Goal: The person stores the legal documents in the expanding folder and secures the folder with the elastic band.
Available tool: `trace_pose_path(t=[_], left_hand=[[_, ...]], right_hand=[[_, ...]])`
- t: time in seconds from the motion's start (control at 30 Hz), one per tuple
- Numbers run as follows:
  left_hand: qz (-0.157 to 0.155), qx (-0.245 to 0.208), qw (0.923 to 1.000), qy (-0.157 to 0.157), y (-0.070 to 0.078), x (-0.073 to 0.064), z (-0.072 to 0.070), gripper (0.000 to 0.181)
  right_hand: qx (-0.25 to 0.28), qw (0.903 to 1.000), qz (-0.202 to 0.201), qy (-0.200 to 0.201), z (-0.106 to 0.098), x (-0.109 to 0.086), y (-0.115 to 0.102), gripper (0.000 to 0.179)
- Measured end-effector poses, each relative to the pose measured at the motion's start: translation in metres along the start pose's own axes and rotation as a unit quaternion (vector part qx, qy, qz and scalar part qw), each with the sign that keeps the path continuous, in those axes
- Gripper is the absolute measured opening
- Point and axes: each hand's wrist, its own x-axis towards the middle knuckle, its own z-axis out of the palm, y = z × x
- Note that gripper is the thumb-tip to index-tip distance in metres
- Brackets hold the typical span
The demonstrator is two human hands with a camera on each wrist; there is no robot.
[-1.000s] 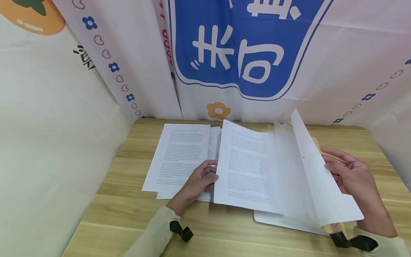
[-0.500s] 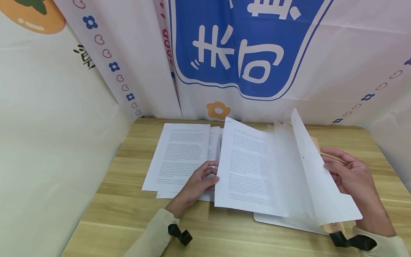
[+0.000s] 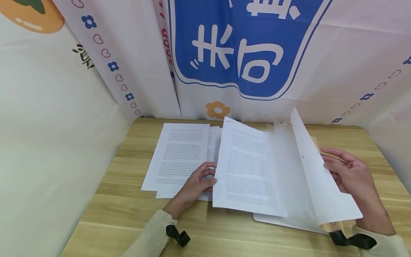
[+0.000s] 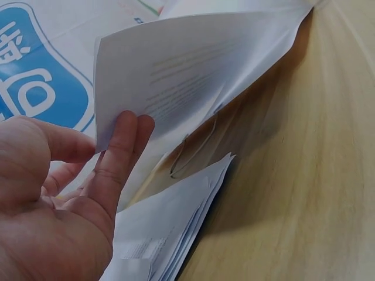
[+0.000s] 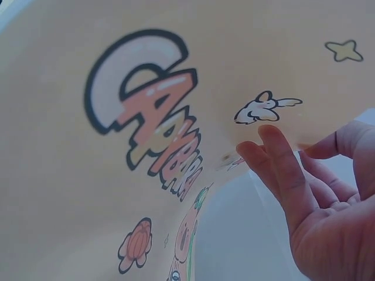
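Note:
In the head view my left hand (image 3: 194, 184) pinches the left edge of a printed sheet of paper (image 3: 245, 169) between thumb and fingers; the left wrist view shows this grip at the sheet's corner (image 4: 123, 76). The sheet's right part lies behind or inside a clear plastic sleeve (image 3: 289, 171) of a folder; I cannot tell how deep. At the right, my right hand (image 3: 356, 175) holds up the folder's cover (image 3: 325, 182) by its edge. White shows inside; the right wrist view shows its orange outside (image 5: 58, 175) with cartoon prints.
More printed sheets (image 3: 183, 153) lie overlapping on the wooden table (image 3: 128, 214) at the left, partly under my left hand. The folder's white lower part (image 3: 282, 221) rests on the table. A printed cloth (image 3: 192, 96) hangs behind the table.
The held sheet rises slightly and its lower edge comes a little nearer to me, then it shifts slightly left with my left hand. My right hand and the cover stay nearly still.

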Motion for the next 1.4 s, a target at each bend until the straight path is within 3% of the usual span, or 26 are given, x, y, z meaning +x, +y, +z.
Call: trace_pose_path(t=[0.33, 0.7, 1.13, 1.4], left_hand=[[-0.014, 0.021, 0.9997, -0.001, -0.003, 0.013, 0.005, 0.048], [-0.011, 0.010, 0.9998, -0.009, -0.005, 0.027, 0.018, 0.048], [-0.021, 0.041, 0.9989, -0.006, -0.009, 0.037, 0.033, 0.062], [-0.018, 0.020, 0.9995, -0.018, -0.014, 0.042, 0.042, 0.064]], right_hand=[[0.009, 0.9999, -0.004, -0.008, -0.001, 0.000, 0.001, 0.028], [0.004, 0.9999, -0.011, -0.011, -0.001, -0.001, 0.003, 0.029], [-0.009, 0.9997, -0.020, -0.005, 0.001, -0.002, 0.005, 0.028], [-0.013, 0.9997, -0.020, -0.004, 0.000, -0.002, 0.006, 0.027]])
